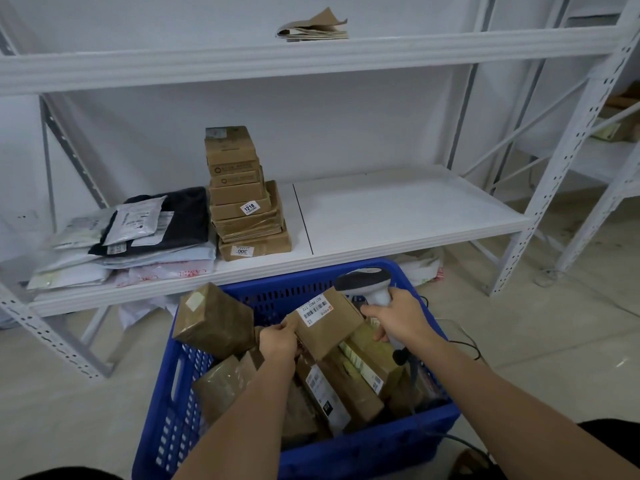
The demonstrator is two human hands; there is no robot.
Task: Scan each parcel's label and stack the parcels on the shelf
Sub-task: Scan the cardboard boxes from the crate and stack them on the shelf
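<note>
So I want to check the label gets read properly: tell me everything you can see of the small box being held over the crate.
The small box is plain brown cardboard, closed, tilted. A white label with barcodes and printed digits sits on its upper face. The left hand pinches its near left corner, holding it above the other parcels in the blue crate. The scanner, gripped by the right hand, sits just beyond and right of it.

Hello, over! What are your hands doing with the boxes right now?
Left hand holds box over crate. Right hand grips scanner, aimed at label. Shelf right side free.
</note>
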